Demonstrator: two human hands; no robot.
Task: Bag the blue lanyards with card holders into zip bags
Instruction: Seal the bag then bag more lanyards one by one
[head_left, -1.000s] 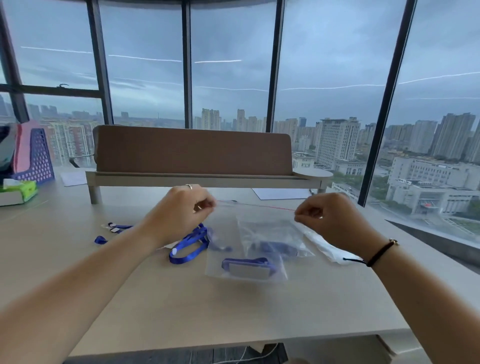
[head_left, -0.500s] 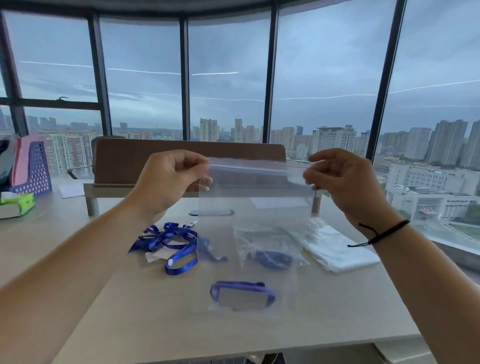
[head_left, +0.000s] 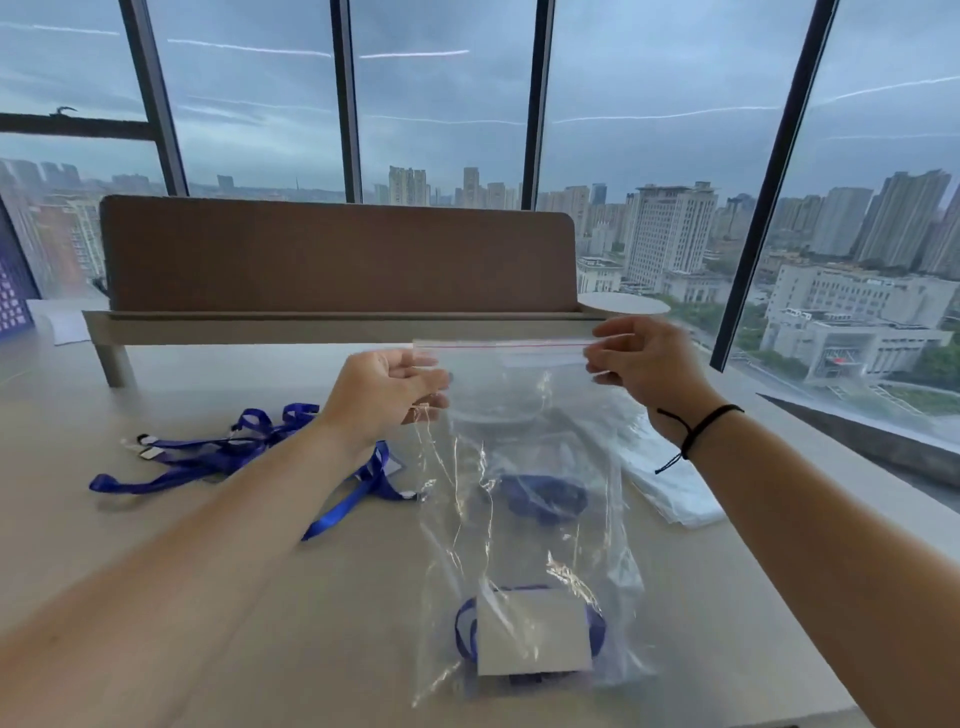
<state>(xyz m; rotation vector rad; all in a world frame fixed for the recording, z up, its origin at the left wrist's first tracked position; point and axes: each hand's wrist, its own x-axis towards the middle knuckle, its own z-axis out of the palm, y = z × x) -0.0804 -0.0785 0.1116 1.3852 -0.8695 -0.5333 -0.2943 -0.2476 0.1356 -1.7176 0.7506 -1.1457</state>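
Note:
A clear zip bag (head_left: 524, 467) hangs upright over the table. My left hand (head_left: 387, 392) pinches its upper left edge. My right hand (head_left: 641, 361) pinches the right end of the red-lined zip strip. At the bottom of the bag lies a blue lanyard with its white card holder (head_left: 532, 631). Behind it, seen through the plastic, another bagged blue lanyard (head_left: 543, 496) lies on the table. Loose blue lanyards (head_left: 208, 454) sprawl on the table to the left, partly hidden by my left arm.
A stack of empty clear bags (head_left: 670, 486) lies at the right, under my right wrist. A brown desk divider on a raised shelf (head_left: 337, 260) crosses the back. A purple basket (head_left: 13, 291) stands at the far left. The table's front edge runs close below the bag.
Both hands lifted the bag off the table and now hold it hanging by its top. The lanyard with card holder slid to the bag's bottom. The camera tilted down.

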